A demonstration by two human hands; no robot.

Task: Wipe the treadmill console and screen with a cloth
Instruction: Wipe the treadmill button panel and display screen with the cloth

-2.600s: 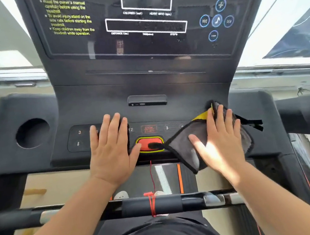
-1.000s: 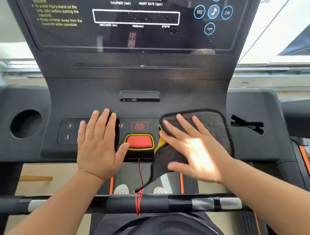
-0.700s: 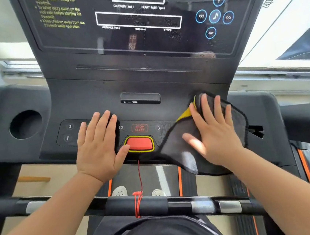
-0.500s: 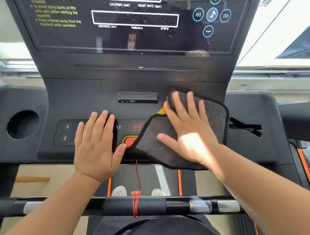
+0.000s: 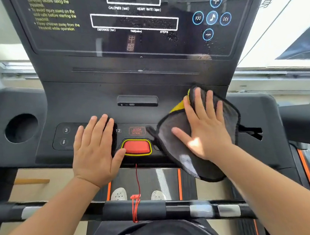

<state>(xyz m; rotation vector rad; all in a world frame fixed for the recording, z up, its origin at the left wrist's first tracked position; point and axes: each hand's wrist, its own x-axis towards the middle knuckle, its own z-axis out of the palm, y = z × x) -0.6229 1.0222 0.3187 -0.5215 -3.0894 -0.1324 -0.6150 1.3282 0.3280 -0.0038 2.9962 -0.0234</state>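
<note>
A dark grey cloth [image 5: 173,134] with a black hem and a yellow underside lies on the right half of the black treadmill console [image 5: 91,99]. My right hand [image 5: 203,129] presses flat on the cloth, fingers spread and pointing up. Its lower corner hangs over the console's front edge. My left hand [image 5: 94,150] rests flat on the button panel left of the red stop key [image 5: 136,147], holding nothing. Above stands the dark screen [image 5: 140,19] with white boxes, yellow warning text and blue icons; droplets speckle its lower right.
A round cup holder [image 5: 21,128] sits at the console's left. A red safety cord [image 5: 137,192] runs from the stop key to the black front handlebar [image 5: 133,209]. A side handle [image 5: 307,122] juts out at right. White shoes stand on the belt below.
My right hand has slid the cloth to the right and slightly up, uncovering the stop key and the stop/start label. My left hand has stayed in place.
</note>
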